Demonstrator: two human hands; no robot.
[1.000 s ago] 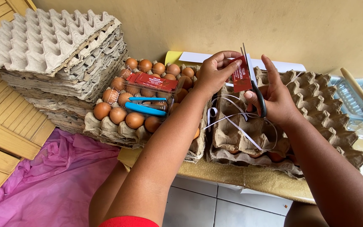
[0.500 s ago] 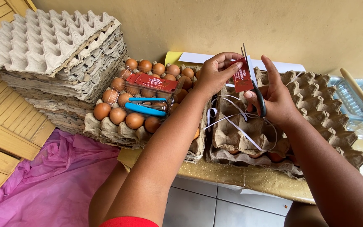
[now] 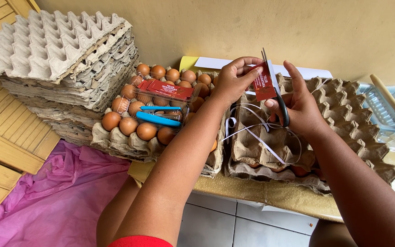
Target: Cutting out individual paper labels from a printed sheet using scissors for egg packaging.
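Over tan table (image 3: 270, 194) with egg trays (image 3: 344, 119), trimming red label (image 3: 264, 84) pinched in left hand (image 3: 234, 82) at twelve o'clock, scissors (image 3: 277, 98) gripped in right hand (image 3: 300, 107); next, probably steady closing along edge.

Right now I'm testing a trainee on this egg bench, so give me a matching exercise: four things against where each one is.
Things:
1. red label
2. scissors
3. blue tool
4. white strips

Places:
A. on the clear egg pack
B. in the right hand
C. pinched by the left hand
D. draped over empty trays

Pairs: 1-C, 2-B, 3-A, 4-D
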